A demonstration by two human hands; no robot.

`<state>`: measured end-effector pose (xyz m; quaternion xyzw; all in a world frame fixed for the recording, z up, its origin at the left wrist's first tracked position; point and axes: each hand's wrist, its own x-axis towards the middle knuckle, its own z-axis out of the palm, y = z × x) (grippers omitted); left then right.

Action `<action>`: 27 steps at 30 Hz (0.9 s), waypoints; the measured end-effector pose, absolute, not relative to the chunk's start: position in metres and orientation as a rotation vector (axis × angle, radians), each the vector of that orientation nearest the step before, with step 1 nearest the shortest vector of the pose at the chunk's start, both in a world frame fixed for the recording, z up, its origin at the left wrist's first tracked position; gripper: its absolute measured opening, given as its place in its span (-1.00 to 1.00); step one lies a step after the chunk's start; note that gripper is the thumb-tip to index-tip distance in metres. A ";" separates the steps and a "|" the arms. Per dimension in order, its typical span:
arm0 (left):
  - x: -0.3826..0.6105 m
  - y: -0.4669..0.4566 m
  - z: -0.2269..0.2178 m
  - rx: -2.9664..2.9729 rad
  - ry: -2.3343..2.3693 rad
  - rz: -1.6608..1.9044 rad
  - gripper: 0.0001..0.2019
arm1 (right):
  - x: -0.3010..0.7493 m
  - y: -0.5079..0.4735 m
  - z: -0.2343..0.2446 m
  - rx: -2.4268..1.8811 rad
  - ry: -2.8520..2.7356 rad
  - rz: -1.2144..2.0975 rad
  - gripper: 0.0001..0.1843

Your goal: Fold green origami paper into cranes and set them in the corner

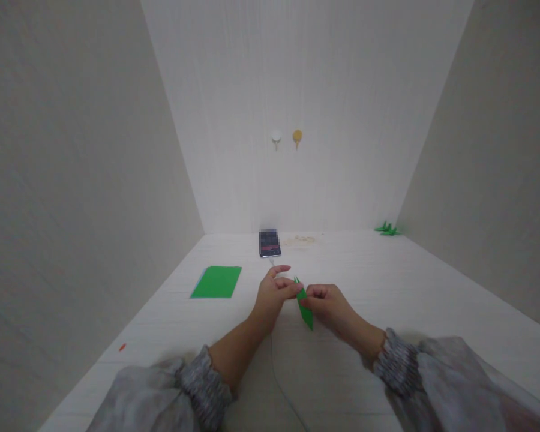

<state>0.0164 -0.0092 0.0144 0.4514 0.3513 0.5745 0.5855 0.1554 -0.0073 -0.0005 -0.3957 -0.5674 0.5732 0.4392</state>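
Fingers of the left hand (272, 297) and right hand (329, 305) pinch a narrow folded green paper (306, 318), lower centre of the frame.
Its folding looks partway done; small green shapes (387, 230) sit on the counter (364, 264) at mid-right, flat green sheets (216, 282) lie unfolded left of centre.

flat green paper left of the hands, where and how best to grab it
Probably pinch the right edge of the flat green paper, approaching from the right: it lies flat on the white tabletop, so its thin edges offer the hold, and that edge faces the bare left hand.
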 end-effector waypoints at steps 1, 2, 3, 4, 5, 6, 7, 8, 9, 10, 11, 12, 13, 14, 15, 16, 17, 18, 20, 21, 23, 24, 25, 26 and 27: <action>0.017 -0.010 0.014 1.061 0.815 1.345 -0.48 | 0.155 -0.007 -0.001 -0.991 -1.414 1.428 -0.81; 0.017 -0.010 0.014 1.066 0.812 1.358 -0.50 | 0.155 -0.008 -0.001 -0.999 -1.420 1.431 -0.80; 0.017 -0.010 0.014 1.069 0.810 1.372 -0.52 | 0.154 -0.008 -0.001 -1.005 -1.428 1.434 -0.80; 0.017 -0.010 0.014 1.073 0.809 1.389 -0.54 | 0.154 -0.008 0.000 -1.009 -1.432 1.432 -0.80; 0.016 -0.010 0.014 1.073 0.808 1.408 -0.55 | 0.154 -0.008 0.000 -1.012 -1.428 1.427 -0.79; 0.016 -0.010 0.014 1.068 0.809 1.429 -0.55 | 0.153 -0.007 0.001 -1.011 -1.417 1.420 -0.80; 0.015 -0.009 0.014 1.058 0.813 1.451 -0.56 | 0.153 -0.007 0.002 -1.006 -1.402 1.406 -0.82; 0.015 -0.009 0.014 1.045 0.819 1.469 -0.56 | 0.153 -0.006 0.002 -0.998 -1.391 1.387 -0.83; 0.014 -0.008 0.014 1.031 0.824 1.480 -0.56 | 0.153 -0.006 0.003 -0.988 -1.385 1.361 -0.84; 0.014 -0.007 0.014 1.020 0.828 1.481 -0.55 | 0.154 -0.005 0.004 -0.976 -1.389 1.333 -0.84; 0.014 -0.006 0.014 1.015 0.832 1.472 -0.55 | 0.154 -0.004 0.004 -0.963 -1.396 1.302 -0.83; 0.013 -0.005 0.013 1.020 0.834 1.456 -0.54 | 0.155 -0.003 0.004 -0.954 -1.404 1.271 -0.82; 0.013 -0.004 0.012 1.032 0.835 1.434 -0.53 | 0.156 -0.002 0.003 -0.952 -1.412 1.245 -0.81; 0.013 -0.004 0.010 1.049 0.836 1.407 -0.53 | 0.157 -0.001 0.002 -0.956 -1.424 1.224 -0.80; 0.013 -0.003 0.009 1.070 0.839 1.376 -0.53 | 0.158 0.000 0.002 -0.965 -1.442 1.200 -0.79; 0.013 -0.003 0.008 1.092 0.844 1.342 -0.54 | 0.159 0.000 0.001 -0.978 -1.471 1.170 -0.79; 0.013 -0.003 0.006 1.111 0.849 1.312 -0.56 | 0.159 0.001 0.001 -0.996 -1.511 1.130 -0.80; 0.013 -0.004 0.006 1.126 0.855 1.291 -0.57 | 0.160 0.001 0.001 -1.015 -1.558 1.082 -0.81; 0.013 -0.005 0.006 1.141 0.881 1.274 -0.61 | 0.160 0.000 0.003 -1.048 -1.642 0.984 -0.82; 0.014 -0.006 0.007 1.146 0.900 1.269 -0.65 | 0.160 -0.001 0.004 -1.059 -1.675 0.945 -0.83; 0.014 -0.007 0.009 1.165 0.939 1.256 -0.73 | 0.161 -0.003 0.008 -1.074 -1.716 0.894 -0.85; 0.014 -0.008 0.011 1.176 0.955 1.248 -0.77 | 0.161 -0.003 0.009 -1.077 -1.724 0.882 -0.85; 0.014 -0.008 0.012 1.180 0.966 1.245 -0.79 | 0.161 -0.004 0.010 -1.076 -1.725 0.878 -0.85; 0.014 -0.008 0.013 1.175 0.972 1.248 -0.79 | 0.160 -0.004 0.011 -1.071 -1.714 0.882 -0.85; 0.014 -0.008 0.013 1.157 0.976 1.262 -0.79 | 0.160 -0.004 0.011 -1.064 -1.691 0.897 -0.86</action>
